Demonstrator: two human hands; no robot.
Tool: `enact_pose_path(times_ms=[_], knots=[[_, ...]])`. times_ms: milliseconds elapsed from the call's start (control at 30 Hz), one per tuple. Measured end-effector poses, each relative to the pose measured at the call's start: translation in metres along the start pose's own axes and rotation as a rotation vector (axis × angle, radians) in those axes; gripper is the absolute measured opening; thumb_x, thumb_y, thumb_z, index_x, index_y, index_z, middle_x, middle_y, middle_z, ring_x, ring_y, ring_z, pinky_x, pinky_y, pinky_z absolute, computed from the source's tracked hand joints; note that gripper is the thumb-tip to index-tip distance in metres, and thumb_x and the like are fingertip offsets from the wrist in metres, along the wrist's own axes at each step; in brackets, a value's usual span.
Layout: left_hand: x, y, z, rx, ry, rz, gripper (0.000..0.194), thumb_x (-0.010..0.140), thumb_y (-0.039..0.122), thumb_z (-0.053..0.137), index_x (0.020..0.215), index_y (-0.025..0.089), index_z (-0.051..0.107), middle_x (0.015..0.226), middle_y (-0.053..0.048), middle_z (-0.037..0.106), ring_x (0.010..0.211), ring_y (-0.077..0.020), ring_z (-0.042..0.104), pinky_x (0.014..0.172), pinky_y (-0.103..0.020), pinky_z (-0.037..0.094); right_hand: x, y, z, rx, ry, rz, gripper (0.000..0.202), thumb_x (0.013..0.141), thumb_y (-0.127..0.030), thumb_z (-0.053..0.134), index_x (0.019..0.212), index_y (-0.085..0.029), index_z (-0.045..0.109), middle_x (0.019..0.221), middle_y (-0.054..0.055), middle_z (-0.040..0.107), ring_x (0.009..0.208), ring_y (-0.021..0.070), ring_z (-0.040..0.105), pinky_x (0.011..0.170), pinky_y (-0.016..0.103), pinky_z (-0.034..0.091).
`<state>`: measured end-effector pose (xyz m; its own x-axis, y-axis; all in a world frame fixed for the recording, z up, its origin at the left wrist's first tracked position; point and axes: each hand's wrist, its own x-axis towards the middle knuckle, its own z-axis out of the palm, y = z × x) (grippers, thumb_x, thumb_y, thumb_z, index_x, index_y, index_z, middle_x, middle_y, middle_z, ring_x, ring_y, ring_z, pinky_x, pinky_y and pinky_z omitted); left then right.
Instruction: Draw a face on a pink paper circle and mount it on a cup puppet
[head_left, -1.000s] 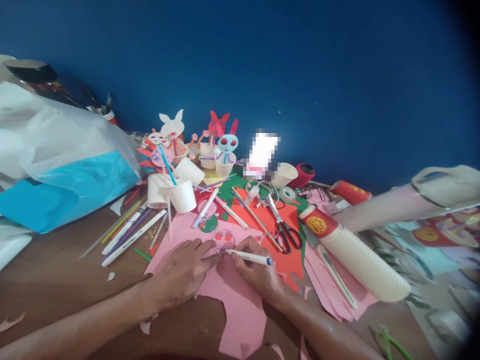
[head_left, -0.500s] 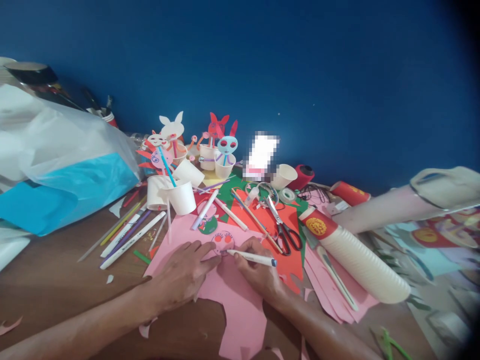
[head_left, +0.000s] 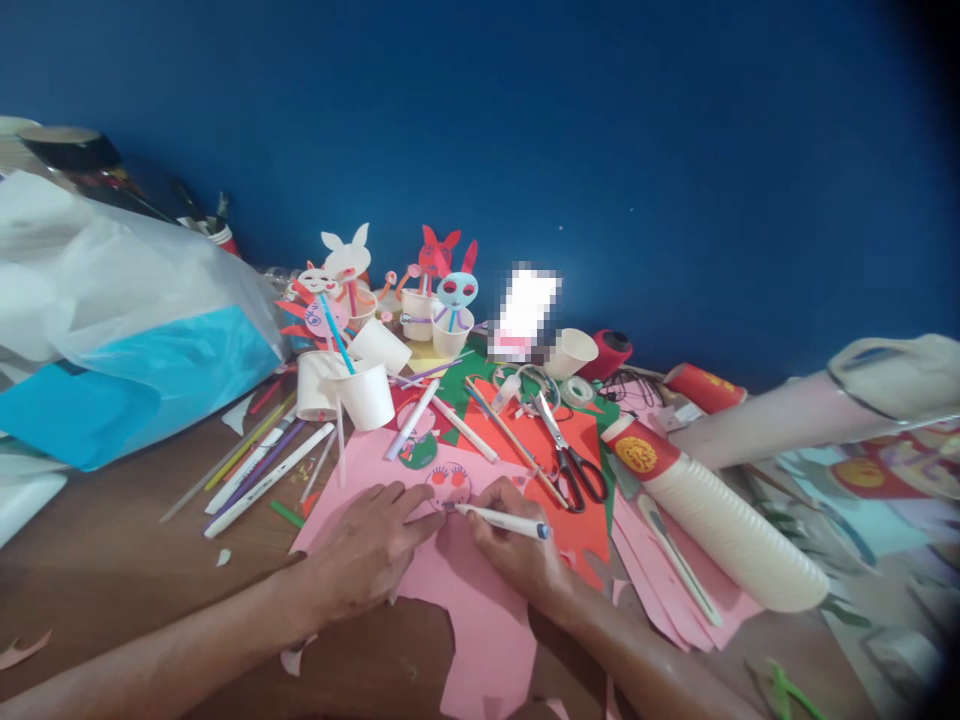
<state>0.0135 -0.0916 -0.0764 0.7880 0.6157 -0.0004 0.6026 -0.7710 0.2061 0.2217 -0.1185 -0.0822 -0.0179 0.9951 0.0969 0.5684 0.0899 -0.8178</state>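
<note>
A round pink paper face (head_left: 448,482) with red eyes and drawn lashes lies on a large pink sheet (head_left: 486,625). My left hand (head_left: 375,545) rests flat on the sheet, its fingertips on the lower left edge of the face. In my right hand (head_left: 510,545), pinched between thumb and fingers, is a white marker (head_left: 510,521). Its tip is at the mouth area, where a small dark mark shows. Above the face lies a green-and-pink paper disc (head_left: 418,450). Capped markers (head_left: 412,420) lie just behind.
Black-handled scissors (head_left: 574,470) lie on orange paper (head_left: 589,535). Paper-cup puppets (head_left: 451,330) and white cups (head_left: 367,395) stand behind. A stack of paper cups (head_left: 720,520) and a craft knife (head_left: 679,560) lie right. A plastic bag (head_left: 150,330) fills the left.
The marker's back end has dipped and shifted slightly left while its tip stays at the face's mouth. My left hand keeps its place. The whole view has shifted a little.
</note>
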Motion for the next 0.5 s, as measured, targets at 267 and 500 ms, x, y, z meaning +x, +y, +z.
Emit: enact_pose_path(times_ms=[267, 500], knots=[[0.0008, 0.0006, 0.0013, 0.013, -0.001, -0.004, 0.043, 0.084, 0.005, 0.042, 0.121, 0.025, 0.054, 0.126, -0.009, 0.052, 0.1, -0.027, 0.054, 0.083, -0.045, 0.047, 0.0029, 0.0011, -0.0054, 0.327, 0.1, 0.085, 0.014, 0.081, -0.029, 0.056, 0.071, -0.021, 0.049, 0.056, -0.004, 0.054, 0.048, 0.0115, 0.049, 0.045, 0.021, 0.039], [0.0025, -0.0003, -0.0012, -0.002, 0.02, 0.027, 0.045, 0.082, 0.004, 0.043, 0.121, 0.024, 0.054, 0.127, -0.009, 0.051, 0.103, -0.0277, 0.053, 0.084, -0.045, 0.047, 0.0063, -0.0003, -0.0073, 0.451, 0.189, -0.006, 0.007, 0.087, -0.029, 0.053, 0.09, -0.022, 0.053, 0.071, 0.0, 0.064, 0.064, 0.0153, 0.061, 0.062, 0.027, 0.051]])
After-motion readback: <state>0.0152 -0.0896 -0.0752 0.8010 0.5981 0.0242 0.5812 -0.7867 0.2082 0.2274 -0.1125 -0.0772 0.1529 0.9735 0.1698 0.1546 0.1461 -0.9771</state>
